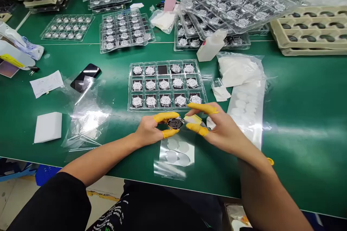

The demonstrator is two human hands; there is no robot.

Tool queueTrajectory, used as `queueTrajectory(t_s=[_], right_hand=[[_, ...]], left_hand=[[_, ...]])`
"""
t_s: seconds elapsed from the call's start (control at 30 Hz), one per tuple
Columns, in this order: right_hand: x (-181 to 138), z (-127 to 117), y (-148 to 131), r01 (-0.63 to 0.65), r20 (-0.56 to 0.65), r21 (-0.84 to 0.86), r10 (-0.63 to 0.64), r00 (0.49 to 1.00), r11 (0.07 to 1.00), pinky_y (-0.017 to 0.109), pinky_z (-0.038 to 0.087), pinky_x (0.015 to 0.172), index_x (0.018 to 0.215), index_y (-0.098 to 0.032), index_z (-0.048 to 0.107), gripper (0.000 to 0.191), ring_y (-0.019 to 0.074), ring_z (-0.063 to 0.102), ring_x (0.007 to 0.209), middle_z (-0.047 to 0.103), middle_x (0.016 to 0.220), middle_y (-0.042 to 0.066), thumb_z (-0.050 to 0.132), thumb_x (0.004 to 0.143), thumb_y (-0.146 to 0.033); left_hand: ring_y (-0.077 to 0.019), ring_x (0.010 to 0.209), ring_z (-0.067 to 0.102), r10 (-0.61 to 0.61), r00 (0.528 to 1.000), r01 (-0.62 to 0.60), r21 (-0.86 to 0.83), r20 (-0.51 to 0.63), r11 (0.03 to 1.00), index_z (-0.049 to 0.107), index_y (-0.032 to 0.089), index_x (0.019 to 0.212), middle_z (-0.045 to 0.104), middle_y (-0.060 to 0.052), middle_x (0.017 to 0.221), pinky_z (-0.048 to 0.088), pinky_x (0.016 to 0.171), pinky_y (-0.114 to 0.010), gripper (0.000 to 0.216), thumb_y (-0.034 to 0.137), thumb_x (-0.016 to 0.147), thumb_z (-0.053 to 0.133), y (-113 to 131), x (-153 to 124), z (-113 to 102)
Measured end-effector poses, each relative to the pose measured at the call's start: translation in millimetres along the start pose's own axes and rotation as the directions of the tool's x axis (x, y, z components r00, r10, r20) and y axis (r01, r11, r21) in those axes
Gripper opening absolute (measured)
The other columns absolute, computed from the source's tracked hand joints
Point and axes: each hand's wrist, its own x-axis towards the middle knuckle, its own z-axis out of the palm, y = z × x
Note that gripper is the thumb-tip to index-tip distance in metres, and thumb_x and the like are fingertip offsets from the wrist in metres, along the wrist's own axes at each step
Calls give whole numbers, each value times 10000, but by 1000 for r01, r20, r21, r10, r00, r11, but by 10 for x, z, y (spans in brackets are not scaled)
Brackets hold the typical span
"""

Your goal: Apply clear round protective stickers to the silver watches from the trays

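Working close to the near edge of the green bench (298,122) — the left hand (146,130) pinches a round metal piece (175,123) by its rim between yellow finger cots (165,116), its dark face showing. The right hand (217,127) comes in from the other side, gripping a small pale film tab (193,119) right up against that piece. Just below the hands lies a sheet of round clear stickers (176,155). Straight ahead, mid-bench, sits a clear blister tray (166,85), rows of silver discs in its compartments. Over to the right, a bag of white pads (240,68) — and toward the left edge, a black phone (85,77) and a white foam block (48,127). Along the far edge, more stacked trays (241,7).
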Motion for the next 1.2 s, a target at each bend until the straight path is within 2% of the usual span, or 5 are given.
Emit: queueTrajectory(t_s=[0.3,0.67,0.87,1.0,1.2], right_hand=[[32,113,-10,-162,105,89,153,983,983,463,498,895,793,-245,717,188,281,708,989,772,1054,75,665,885,-400],[3,-5,-78,117,-10,-46,-118,993,992,582,422,958,847,-272,711,61,338,627,1106,752,1182,69,671,882,-302],[42,174,-147,-150,-194,634,344,919,758,450,554,860,784,-279,737,236,259,667,1018,713,1098,64,841,748,-488],[100,438,-199,-411,50,653,506,861,636,438,585,859,855,-241,769,411,253,700,970,756,1119,90,873,662,-588],[116,491,-269,-499,124,637,560,819,588,393,593,788,850,-223,771,468,232,700,853,775,927,78,903,595,-593]], left_hand=[[-197,970,769,-146,989,147,-84,17,986,731,188,1192,796,-87,1086,645,930,-326,509,312,719,872,-8,42,-23],[-166,877,760,-425,901,433,-248,86,867,720,184,1205,781,-54,946,645,919,-344,571,222,662,889,-15,94,-17],[-151,834,741,-492,861,507,-271,127,818,710,175,1225,767,-55,919,633,857,-318,608,186,644,891,-16,133,-31],[-143,802,727,-460,875,483,-247,150,840,712,189,1238,750,-31,874,625,826,-300,620,194,644,890,-22,117,-32],[-127,760,704,-445,878,476,-231,173,849,710,190,1239,743,-26,857,606,773,-270,603,206,658,873,-37,115,-45]])
